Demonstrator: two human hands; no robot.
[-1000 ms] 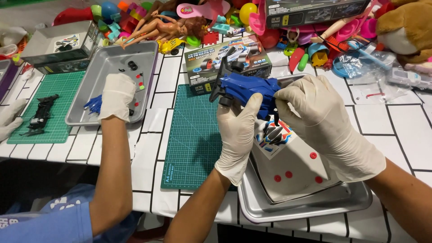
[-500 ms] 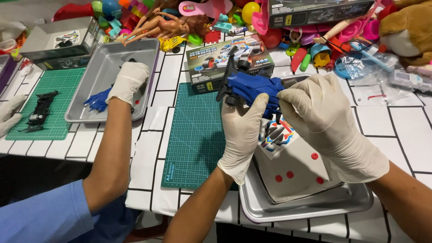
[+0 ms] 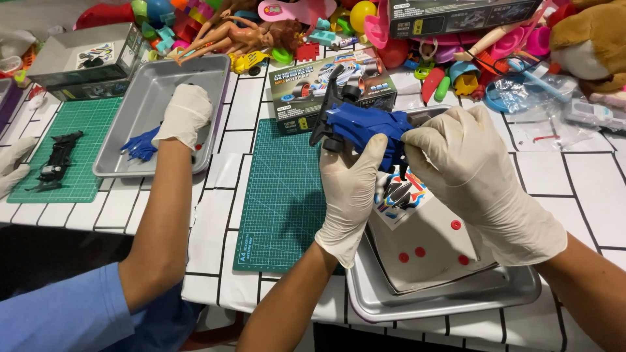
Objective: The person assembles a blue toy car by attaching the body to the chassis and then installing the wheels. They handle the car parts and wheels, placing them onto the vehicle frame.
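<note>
Both my gloved hands hold a blue toy car body [image 3: 365,127] with black parts above the table. My left hand [image 3: 350,189] grips it from below and the left side. My right hand [image 3: 466,173] closes over its right end. Under the hands, a sticker sheet [image 3: 399,195] and a white tray insert with red dots [image 3: 433,251] lie in a metal tray [image 3: 450,300]. A green cutting mat [image 3: 280,195] lies to the left of that tray.
A co-worker's gloved hand [image 3: 184,117] reaches into a second metal tray [image 3: 153,98] beside a blue part [image 3: 140,145]. A black chassis [image 3: 57,160] rests on another green mat. A toy car box [image 3: 326,81] and several piled toys line the back.
The co-worker's hand has shifted inside the left tray, close to the blue part. My hands have kept their hold on the blue car body with little movement.
</note>
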